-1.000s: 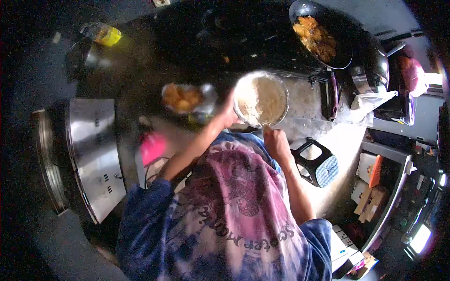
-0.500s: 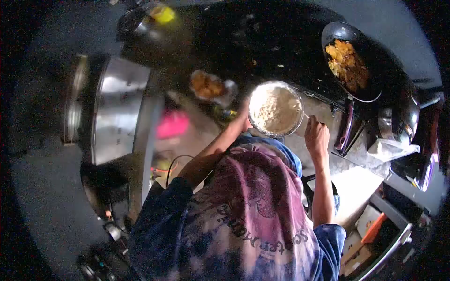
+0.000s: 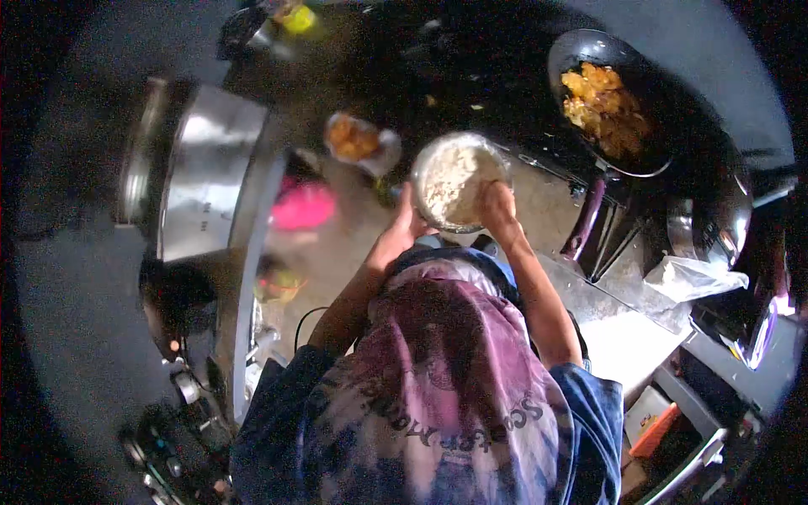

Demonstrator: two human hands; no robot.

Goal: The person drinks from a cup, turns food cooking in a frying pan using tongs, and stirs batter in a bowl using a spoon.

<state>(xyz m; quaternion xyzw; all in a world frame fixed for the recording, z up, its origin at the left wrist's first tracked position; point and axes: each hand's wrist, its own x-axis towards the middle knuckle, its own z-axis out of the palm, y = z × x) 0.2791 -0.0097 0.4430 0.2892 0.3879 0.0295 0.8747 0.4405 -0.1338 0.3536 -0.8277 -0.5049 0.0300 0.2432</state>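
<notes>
A round bowl (image 3: 426,160) with a pale, lumpy mixture (image 3: 454,178) is held in front of my body. Its left side is gripped by my left hand (image 3: 406,220), with the fingers partly hidden behind the rim. At the bowl's right side, my right hand (image 3: 498,204) is closed, with its fingers over the inner edge of the bowl. What it holds, if anything, is hidden. Left of the bowl lies a pale tray or bag (image 3: 385,156) with orange-brown food pieces (image 3: 352,139).
A dark pan (image 3: 576,52) with browned food and a purple handle (image 3: 587,215) is at the upper right. Near the right edge are a shiny pot (image 3: 730,223) and a clear plastic bag (image 3: 697,281). A steel panel (image 3: 206,164) and a pink object (image 3: 303,206) are at left.
My right hand first moved out to the right of the bowl, with a thin utensil reaching into it, then came back in over the bowl's right edge. The view has shifted and turned.
</notes>
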